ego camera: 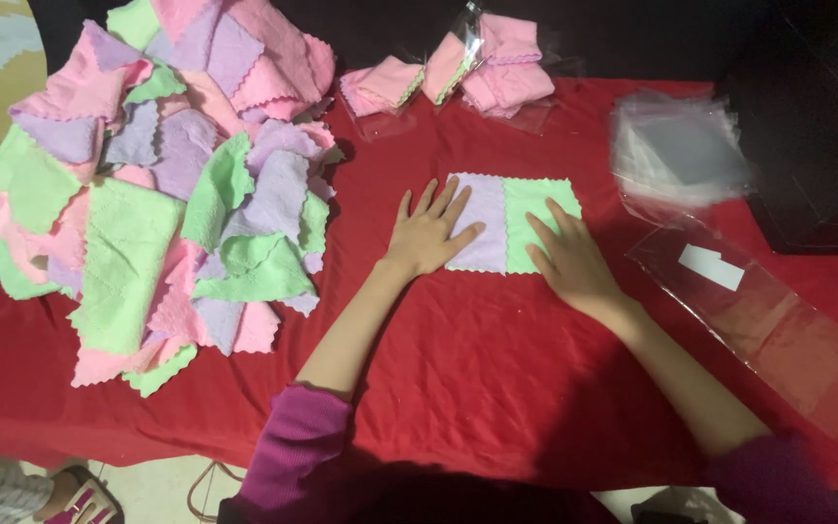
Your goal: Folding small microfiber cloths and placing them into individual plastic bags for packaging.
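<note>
Lilac cloth (477, 221) and green cloth (538, 221), side by side on red table (458, 369).
Small, square, scalloped-edged, lying flat, edges touching along the middle; lilac left, green right.

The stack of clear bags (676, 146) is blurred. The cloth pile (147, 184) runs off the top edge. The right hand (569, 260) hides part of the green cloth (540, 199).

Cloth heap (162, 184) left (bags (676, 150) right)
</note>
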